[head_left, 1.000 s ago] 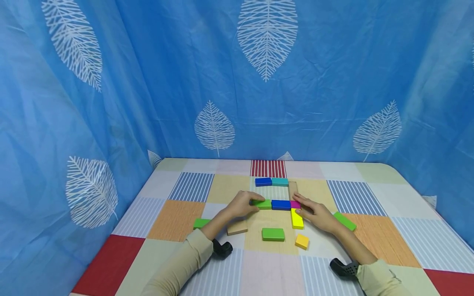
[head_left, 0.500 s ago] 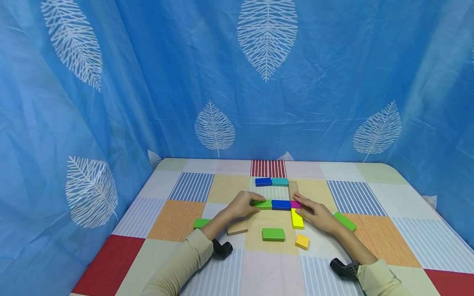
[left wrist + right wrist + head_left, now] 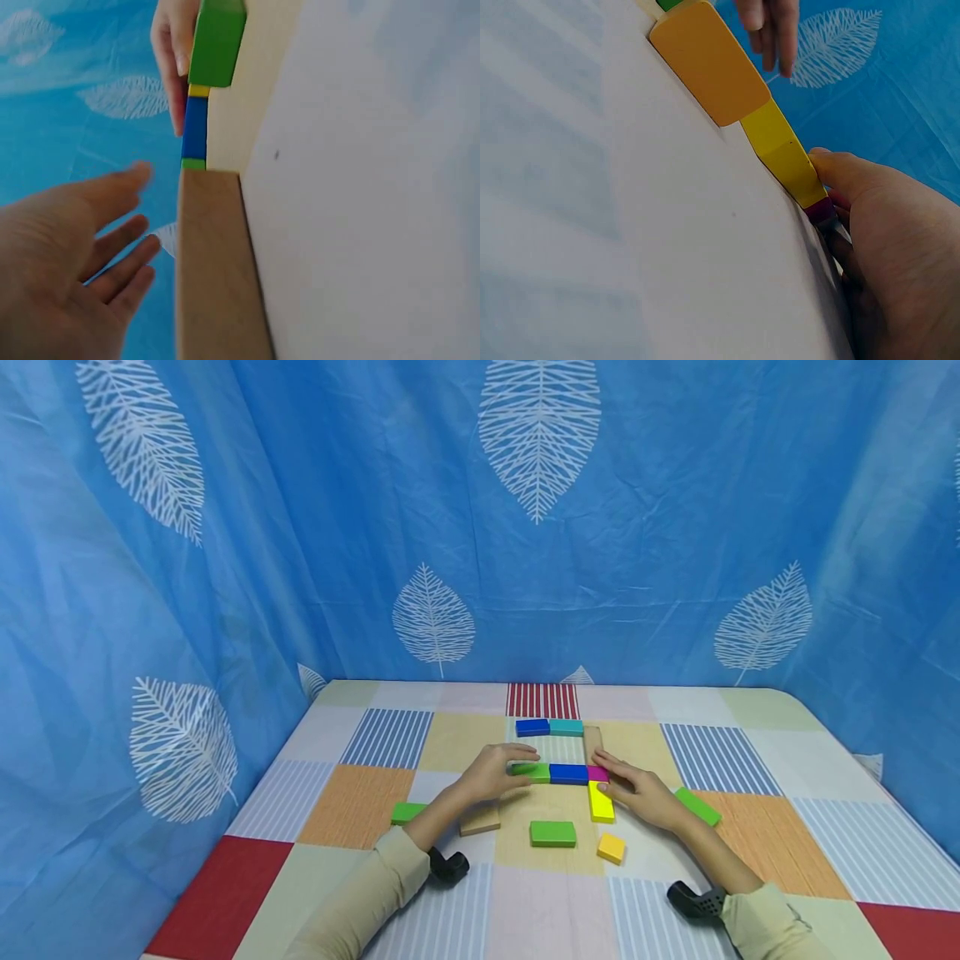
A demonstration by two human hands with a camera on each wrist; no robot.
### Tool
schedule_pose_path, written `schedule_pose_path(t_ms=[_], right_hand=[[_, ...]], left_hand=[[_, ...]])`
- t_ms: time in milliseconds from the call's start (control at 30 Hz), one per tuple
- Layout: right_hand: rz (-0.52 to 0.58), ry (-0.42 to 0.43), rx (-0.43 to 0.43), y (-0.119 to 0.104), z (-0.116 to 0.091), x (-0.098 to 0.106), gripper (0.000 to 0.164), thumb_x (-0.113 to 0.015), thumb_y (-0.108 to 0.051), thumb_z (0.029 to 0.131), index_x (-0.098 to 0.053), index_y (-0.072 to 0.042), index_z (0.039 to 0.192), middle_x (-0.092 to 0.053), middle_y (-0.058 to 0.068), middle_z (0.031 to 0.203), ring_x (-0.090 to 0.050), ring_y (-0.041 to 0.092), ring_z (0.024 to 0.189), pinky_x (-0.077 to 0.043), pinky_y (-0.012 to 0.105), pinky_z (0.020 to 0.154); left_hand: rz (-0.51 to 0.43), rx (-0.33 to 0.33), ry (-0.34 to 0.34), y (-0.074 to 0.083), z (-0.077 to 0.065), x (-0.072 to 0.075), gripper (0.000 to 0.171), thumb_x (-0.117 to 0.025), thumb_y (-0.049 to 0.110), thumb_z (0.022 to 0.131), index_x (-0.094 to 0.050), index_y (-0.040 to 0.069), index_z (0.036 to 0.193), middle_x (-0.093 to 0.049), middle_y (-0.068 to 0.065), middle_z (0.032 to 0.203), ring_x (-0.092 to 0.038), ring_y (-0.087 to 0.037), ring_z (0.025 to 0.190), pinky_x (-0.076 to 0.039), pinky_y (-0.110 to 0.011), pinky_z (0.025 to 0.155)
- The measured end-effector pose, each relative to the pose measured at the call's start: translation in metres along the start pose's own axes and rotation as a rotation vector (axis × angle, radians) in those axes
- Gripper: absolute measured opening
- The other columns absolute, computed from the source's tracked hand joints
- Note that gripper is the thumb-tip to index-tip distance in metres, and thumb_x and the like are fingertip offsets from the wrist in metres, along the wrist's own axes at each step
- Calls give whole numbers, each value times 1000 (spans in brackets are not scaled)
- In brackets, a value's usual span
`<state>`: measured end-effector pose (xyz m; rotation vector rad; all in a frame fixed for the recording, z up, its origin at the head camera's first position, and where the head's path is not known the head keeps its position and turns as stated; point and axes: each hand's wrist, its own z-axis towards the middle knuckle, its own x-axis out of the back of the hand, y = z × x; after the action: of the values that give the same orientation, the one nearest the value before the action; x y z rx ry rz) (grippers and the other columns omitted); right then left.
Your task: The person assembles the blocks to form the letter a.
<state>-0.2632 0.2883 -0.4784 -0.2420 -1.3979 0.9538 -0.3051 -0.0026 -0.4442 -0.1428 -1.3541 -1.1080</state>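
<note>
In the head view my left hand (image 3: 491, 772) hovers around the left end of a green block (image 3: 537, 773), thumb and fingers spread and apart from it. The left wrist view shows those fingers loosely extended. The green block lies end to end with a blue block (image 3: 568, 774) and a magenta block (image 3: 597, 773). My right hand (image 3: 643, 795) rests at the row's right end, its thumb touching the yellow block (image 3: 601, 803) and its fingers along the magenta block and a plain wooden block (image 3: 592, 742). Its farther fingers are partly hidden in the right wrist view.
A dark blue block (image 3: 532, 727) and a teal block (image 3: 566, 728) lie behind. Nearer are a green block (image 3: 552, 834), an orange block (image 3: 611, 848) and a wooden block (image 3: 480, 819). Further green blocks lie by the left forearm (image 3: 407, 812) and right wrist (image 3: 698, 807). Blue curtains surround the patchwork-covered table (image 3: 547, 910).
My left thumb and fingers have parted from the green block, which they held before. The right hand keeps its place, and the blocks lie as they did.
</note>
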Motion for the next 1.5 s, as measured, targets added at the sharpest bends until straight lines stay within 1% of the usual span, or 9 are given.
schedule_pose_path(t_ms=[133,333,500,667,767,967,1333,1433,1500], right_hand=[[-2,-3,-7,-1,1,-1,55,-54,-37,92,-42,-11,140,-30,9,147,-27,35,133,-29,51,102],[7,-10,-3,-2,1,-1,54,-54,-35,93,-42,-10,140,-29,10,148,-27,36,133,-28,52,102],[17,-9,-6,-4,1,1,54,-56,-33,92,-42,-11,139,-30,10,147,-27,36,133,-28,53,102],[9,-13,-16,-4,2,1,55,-55,-35,92,-42,-11,140,-29,11,147,-27,36,133,-29,53,102],[14,-14,-19,-4,1,1,55,-55,-34,92,-41,-11,140,-29,11,148,-26,36,133,-28,53,102],[18,-11,-10,-5,1,1,54,-55,-32,93,-42,-9,140,-29,13,147,-26,38,132,-27,54,102],[10,-2,6,-6,1,0,53,-55,-31,93,-42,-8,139,-30,14,146,-27,39,131,-26,55,102],[7,0,3,-5,1,1,53,-55,-31,93,-42,-9,139,-31,13,146,-28,38,132,-27,54,102],[5,-1,4,-4,1,1,53,-55,-32,93,-42,-9,139,-31,13,147,-28,38,131,-27,54,102]], left_hand=[[-43,-11,32,15,-8,4,43,-68,27,85,-60,8,123,-58,-3,124,-49,-17,119,-38,-29,99],[-118,17,-16,33,-24,3,48,-67,31,85,-57,13,128,-56,1,126,-48,-13,120,-39,-30,98],[-101,-27,-128,40,-33,-5,48,-68,33,83,-58,14,126,-58,3,124,-49,-8,117,-40,-25,96],[-120,-90,-258,41,-36,-11,45,-71,23,82,-60,12,124,-59,4,121,-51,-2,112,-40,-15,92],[-120,-106,-304,41,-36,-12,40,-70,18,83,-62,13,122,-61,6,119,-52,1,108,-41,-12,88],[-149,-113,-336,47,-39,-11,34,-69,16,84,-65,13,117,-62,8,116,-53,3,106,-42,-10,84],[-196,-209,-445,64,-55,-16,37,-69,20,84,-64,14,120,-61,11,117,-50,8,106,-39,-8,87],[-224,-219,-434,66,-59,-15,39,-68,24,84,-63,13,121,-61,10,118,-52,9,103,-41,-7,84],[-246,-209,-404,64,-60,-10,39,-67,26,84,-62,12,121,-61,9,119,-54,6,102,-42,-9,82]])
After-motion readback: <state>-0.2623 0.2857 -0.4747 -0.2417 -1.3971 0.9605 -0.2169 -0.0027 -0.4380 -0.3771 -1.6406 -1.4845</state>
